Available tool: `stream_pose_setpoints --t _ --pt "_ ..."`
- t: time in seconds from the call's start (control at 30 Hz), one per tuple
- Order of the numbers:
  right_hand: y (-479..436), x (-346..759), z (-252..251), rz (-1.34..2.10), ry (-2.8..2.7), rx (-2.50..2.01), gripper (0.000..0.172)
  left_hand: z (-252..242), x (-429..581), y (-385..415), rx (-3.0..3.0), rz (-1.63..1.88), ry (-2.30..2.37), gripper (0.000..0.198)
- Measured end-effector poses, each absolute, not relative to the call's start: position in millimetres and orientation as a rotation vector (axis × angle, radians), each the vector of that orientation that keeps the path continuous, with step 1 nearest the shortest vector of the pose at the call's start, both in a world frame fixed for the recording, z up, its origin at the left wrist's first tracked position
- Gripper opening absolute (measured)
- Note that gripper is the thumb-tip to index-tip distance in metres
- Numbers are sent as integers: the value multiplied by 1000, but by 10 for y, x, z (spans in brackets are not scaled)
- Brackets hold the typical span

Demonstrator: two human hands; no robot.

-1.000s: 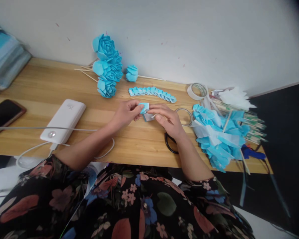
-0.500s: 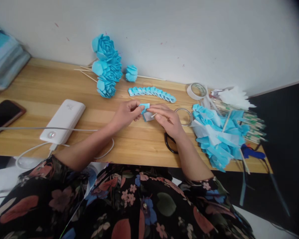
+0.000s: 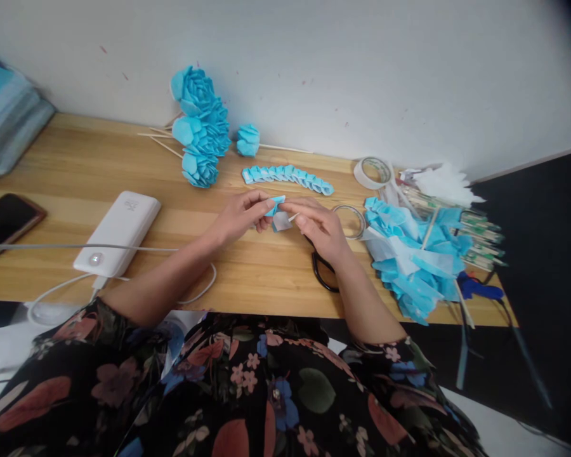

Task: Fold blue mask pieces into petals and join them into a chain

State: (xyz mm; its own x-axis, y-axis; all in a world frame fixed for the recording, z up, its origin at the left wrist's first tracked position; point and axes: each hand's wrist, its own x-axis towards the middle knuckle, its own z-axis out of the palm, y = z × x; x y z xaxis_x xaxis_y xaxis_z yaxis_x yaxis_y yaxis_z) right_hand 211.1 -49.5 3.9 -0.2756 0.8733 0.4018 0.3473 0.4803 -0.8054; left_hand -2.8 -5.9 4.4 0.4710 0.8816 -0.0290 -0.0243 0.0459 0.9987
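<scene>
My left hand (image 3: 240, 219) and my right hand (image 3: 321, 228) meet over the middle of the wooden table (image 3: 266, 279). Both pinch a small folded blue paper piece (image 3: 276, 204) between their fingertips, with a pale flap hanging under it. A thin wooden stick shows at my right fingers. Behind the hands lies a curved row of folded blue petals (image 3: 288, 176). Finished blue paper flowers (image 3: 200, 130) on sticks rest near the wall.
A white power bank (image 3: 118, 231) with cables and a dark phone (image 3: 4, 222) lie at the left. Black scissors (image 3: 321, 270), tape rolls (image 3: 374, 172), a heap of blue paper scraps (image 3: 412, 254) and sticks sit at the right.
The hands have stayed together on the blue piece, their fingers shifting slightly on it. The camera has tilted a little, so everything sits slightly lower and to the left.
</scene>
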Motion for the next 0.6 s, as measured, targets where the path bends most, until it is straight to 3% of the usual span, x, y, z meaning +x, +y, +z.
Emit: stream_pose_setpoints --t 0.3,0.6 --pt "-491 2120 39 726 -1845 -1070 45 2 -37 -46 1265 862 788 50" --pt "-486 2131 23 752 -1849 -1050 41 38 -42 -46 1229 948 886 31"
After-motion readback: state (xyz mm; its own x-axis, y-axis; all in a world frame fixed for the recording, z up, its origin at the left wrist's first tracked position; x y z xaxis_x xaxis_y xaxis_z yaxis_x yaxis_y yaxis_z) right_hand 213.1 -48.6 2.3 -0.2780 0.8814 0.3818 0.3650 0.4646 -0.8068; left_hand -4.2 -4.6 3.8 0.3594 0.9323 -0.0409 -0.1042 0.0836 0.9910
